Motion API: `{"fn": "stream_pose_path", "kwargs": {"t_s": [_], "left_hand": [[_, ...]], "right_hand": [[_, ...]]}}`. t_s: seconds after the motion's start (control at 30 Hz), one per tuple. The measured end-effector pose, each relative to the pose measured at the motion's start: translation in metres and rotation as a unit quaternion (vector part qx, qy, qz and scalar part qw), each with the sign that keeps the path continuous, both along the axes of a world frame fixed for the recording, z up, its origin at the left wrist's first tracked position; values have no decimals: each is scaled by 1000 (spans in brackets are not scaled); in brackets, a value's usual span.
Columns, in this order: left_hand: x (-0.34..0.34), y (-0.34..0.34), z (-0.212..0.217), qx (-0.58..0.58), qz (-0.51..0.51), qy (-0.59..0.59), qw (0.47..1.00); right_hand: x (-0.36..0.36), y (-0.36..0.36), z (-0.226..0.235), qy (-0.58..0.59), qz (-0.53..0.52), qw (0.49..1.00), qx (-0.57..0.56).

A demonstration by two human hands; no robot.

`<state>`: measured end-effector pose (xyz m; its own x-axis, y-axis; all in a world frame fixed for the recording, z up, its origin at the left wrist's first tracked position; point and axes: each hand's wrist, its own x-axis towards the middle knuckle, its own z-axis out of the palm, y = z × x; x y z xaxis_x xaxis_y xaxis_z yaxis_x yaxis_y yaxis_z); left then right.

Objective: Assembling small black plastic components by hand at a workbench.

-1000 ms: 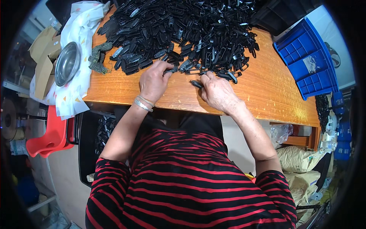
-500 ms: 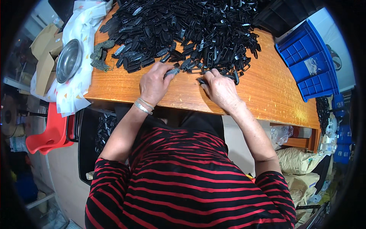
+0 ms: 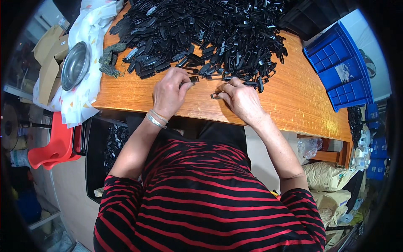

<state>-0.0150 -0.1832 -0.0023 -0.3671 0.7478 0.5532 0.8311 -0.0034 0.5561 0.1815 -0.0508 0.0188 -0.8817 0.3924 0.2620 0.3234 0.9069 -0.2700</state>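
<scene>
A large heap of small black plastic parts [image 3: 180, 38] covers the far side of the wooden table. Just in front of the heap, my left hand [image 3: 170, 90] pinches a small black plastic piece [image 3: 194, 79] between thumb and fingers. To its right, my right hand [image 3: 241, 98] is closed on another small dark plastic piece [image 3: 215, 96], whose end sticks out past the fingertips near the tabletop. My fingers hide most of both pieces. Some loose parts lie close beyond the right hand's knuckles.
A metal bowl [image 3: 76, 66] rests on a patterned plastic sheet [image 3: 77, 110] at the left, beside a dark green cloth [image 3: 110, 61]. A blue crate [image 3: 340, 67] stands at the table's right edge. Below left are a red chair [image 3: 54, 145] and a black bin [image 3: 96, 164] with more black parts.
My right hand has drawn slightly nearer to me, its piece shifting left and toward the near edge. The piece in my left hand has turned; the hand itself has barely moved.
</scene>
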Motion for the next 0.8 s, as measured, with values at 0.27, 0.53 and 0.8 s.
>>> {"fn": "stream_pose_path", "kwargs": {"t_s": [0.27, 0.53, 0.8], "left_hand": [[14, 3, 9, -95, -5, 45, 994], [20, 3, 10, -61, -114, -498, 858], [33, -2, 11, 9, -149, -643, 751]], "right_hand": [[1, 0, 3, -3, 11, 999, -32], [-16, -22, -4, 212, -77, 930, -291], [-27, -43, 3, 260, -73, 909, -316]]}}
